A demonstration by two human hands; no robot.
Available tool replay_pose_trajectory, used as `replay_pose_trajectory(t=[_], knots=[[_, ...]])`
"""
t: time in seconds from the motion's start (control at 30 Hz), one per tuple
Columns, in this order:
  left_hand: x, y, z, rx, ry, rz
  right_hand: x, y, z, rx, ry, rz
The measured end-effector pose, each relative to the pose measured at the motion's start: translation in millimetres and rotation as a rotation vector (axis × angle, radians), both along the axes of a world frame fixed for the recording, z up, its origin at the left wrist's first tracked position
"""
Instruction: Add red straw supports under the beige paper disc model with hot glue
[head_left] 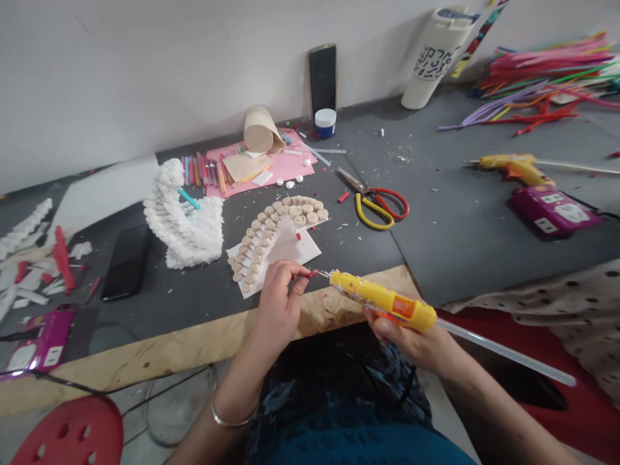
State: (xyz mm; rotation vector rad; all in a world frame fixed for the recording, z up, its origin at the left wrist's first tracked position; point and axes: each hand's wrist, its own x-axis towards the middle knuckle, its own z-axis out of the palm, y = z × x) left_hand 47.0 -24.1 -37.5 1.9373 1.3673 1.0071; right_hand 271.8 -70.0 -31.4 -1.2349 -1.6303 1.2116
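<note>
Head cam: right hand [419,342] closed round glue gun [385,301] & left hand [279,296] pinches red bit [308,274] at its tip, clear of table [194,345] (so glue hits only it).

A single head-worn camera looks forward and down over the person's lap [349,394], close above the left hand [278,297] and right hand [411,339], across the dark grey sheet-covered wooden worktable [460,219] toward the plain white wall [145,64] behind

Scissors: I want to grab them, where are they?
Head view: the scissors lie on the grey table, right of centre, between the curved card of paper rolls and the idle glue gun.
</note>
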Motion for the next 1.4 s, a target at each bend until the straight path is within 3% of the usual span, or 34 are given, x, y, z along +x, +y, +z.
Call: replay_pose_trajectory(t=[0.53, 1.1, 1.23, 1.4], knots=[[0, -1, -1.3, 0.055, 0.008, 0.006, 1, 0, 0.2, 0.051, -0.03, 0.013], [-1, -1, -0.2, -0.008, -0.072, 0.037, -2, 2, 0.1, 0.061, 0.041, 0.014], [1, 0, 0.7, -0.182, -0.248, 0.102, 1, 0, -2.4, 0.035, 0.041, 0.034], [5, 3, 4.6, -0.509, -0.704, 0.178, 8, -7, -3.3, 0.127, 0.033, -0.013]])
